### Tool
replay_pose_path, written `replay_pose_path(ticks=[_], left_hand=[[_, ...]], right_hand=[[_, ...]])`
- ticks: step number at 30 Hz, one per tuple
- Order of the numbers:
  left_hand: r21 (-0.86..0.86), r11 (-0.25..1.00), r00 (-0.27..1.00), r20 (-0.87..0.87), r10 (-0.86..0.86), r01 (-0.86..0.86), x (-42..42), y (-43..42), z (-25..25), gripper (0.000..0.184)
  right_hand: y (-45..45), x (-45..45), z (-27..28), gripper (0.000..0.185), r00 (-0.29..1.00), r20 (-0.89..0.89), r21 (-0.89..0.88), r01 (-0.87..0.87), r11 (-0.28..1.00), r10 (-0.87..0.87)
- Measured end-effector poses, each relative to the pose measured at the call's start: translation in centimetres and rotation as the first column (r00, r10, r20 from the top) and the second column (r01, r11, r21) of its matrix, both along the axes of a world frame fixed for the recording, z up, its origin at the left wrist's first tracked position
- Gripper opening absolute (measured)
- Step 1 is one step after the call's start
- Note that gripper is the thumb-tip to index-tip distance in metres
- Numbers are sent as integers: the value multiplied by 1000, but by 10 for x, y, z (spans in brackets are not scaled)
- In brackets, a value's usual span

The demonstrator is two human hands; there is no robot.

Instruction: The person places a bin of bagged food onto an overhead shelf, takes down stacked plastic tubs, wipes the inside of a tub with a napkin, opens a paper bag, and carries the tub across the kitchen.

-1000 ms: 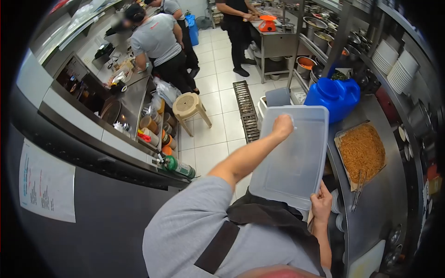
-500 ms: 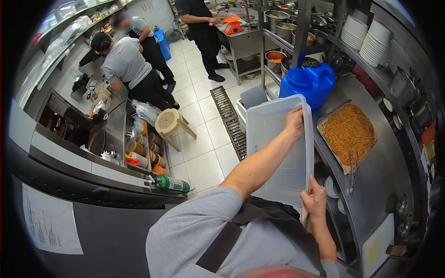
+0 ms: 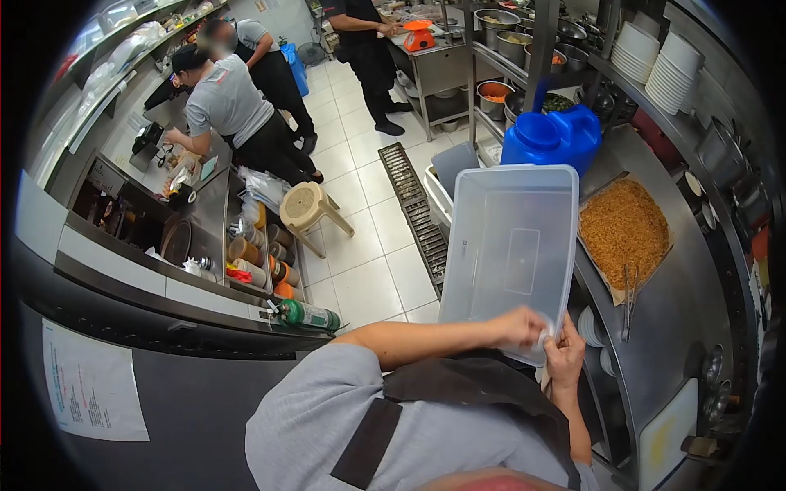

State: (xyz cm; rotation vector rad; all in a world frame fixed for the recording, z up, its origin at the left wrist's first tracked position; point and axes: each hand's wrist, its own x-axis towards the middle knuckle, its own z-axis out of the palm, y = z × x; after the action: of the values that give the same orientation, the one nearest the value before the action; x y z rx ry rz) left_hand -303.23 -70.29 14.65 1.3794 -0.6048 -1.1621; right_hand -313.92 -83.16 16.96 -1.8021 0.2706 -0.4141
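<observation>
A clear plastic container (image 3: 512, 245) is tilted up in front of my body with its open side facing me. My right hand (image 3: 565, 353) grips its rim at the lower right corner, and some beige cloth shows just below. At the same corner, my left hand (image 3: 521, 327) is closed inside the container, near my right hand and slightly blurred by motion. A small white piece, like cloth or paper, shows at its fingertips.
On the steel counter (image 3: 655, 327) at right lie a tray of orange-brown food (image 3: 626, 231) and tongs (image 3: 629, 303). A blue jug (image 3: 548, 141) stands behind the container. A stool (image 3: 309, 209), a floor grate (image 3: 413, 214) and several co-workers are farther off.
My left hand has moved from the upper part of the container down to its lower right corner, beside my right hand. The view has shifted. A co-worker at left now reaches forward over the counter.
</observation>
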Motion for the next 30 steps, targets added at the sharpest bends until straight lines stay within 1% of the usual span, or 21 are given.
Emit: replay_pose_path(ticks=[1,2,3,4,6,7,9,10,12,13,15,16,18,19,20,22,24,25,27,28,30], left_hand=[[0,1000,1000,-1,4,-4,-6,1,-7,14],[-70,997,985,169,-21,33,-8,-1,-15,14],[-128,988,940,338,-37,85,-8,-3,-22,15],[-124,989,940,338,-39,85,-6,-4,-22,15],[104,987,761,630,-158,120,0,-8,-20,18],[102,988,757,634,-157,120,-2,-10,-23,18],[116,993,761,641,-96,27,-5,-17,-29,18],[115,993,757,646,-103,37,-3,-18,-28,18],[114,986,847,507,-161,119,-8,-14,-32,18],[115,986,848,504,-166,124,-7,-12,-27,18],[134,928,762,537,-362,347,0,-5,-15,18],[138,926,759,537,-368,351,2,2,-12,18],[41,899,741,551,-385,436,8,18,-5,19],[89,880,712,552,-433,466,13,26,-2,19],[90,877,708,555,-437,471,19,36,-3,19],[211,837,605,604,-518,506,33,58,-13,19],[451,750,336,696,-635,484,47,78,-31,19],[451,749,338,693,-637,486,47,87,-26,19],[764,595,132,582,-802,248,44,99,-16,17],[764,597,135,583,-801,246,41,98,-17,17],[672,725,137,712,-688,150,33,88,-25,16]], right_hand=[[-1,0,0,61,1000,-1,0,-4,1000,4],[-1,1,-1,61,1000,8,-75,-29,997,29],[0,3,1,61,999,14,-109,-39,993,40],[1,5,3,62,998,20,-143,-48,989,51],[6,7,14,60,997,-45,-189,-72,979,64],[7,7,13,60,997,-40,-192,-69,979,63],[7,6,10,59,998,-55,-205,-51,977,40],[6,6,10,59,998,-49,-207,-38,978,29],[7,-1,10,58,996,-89,-155,-32,987,19],[7,-4,8,58,996,-92,-154,-28,988,14],[6,-7,4,57,996,-88,-86,9,996,-16],[5,-9,0,57,996,-86,-82,13,997,-21],[0,-15,-11,56,994,-103,36,35,999,-31],[-1,-19,-16,56,995,-97,36,43,998,-39],[-2,-24,-21,56,994,-88,57,65,996,-60],[-2,-30,-22,56,993,-85,80,92,993,-85],[1,-31,-14,57,992,-83,119,107,987,-98],[1,-32,-13,57,991,-88,121,109,987,-99],[0,-29,-12,57,991,-95,37,94,995,-90],[1,-27,-11,57,992,-97,8,87,996,-86],[4,-21,-10,58,996,-50,39,81,996,-79]])
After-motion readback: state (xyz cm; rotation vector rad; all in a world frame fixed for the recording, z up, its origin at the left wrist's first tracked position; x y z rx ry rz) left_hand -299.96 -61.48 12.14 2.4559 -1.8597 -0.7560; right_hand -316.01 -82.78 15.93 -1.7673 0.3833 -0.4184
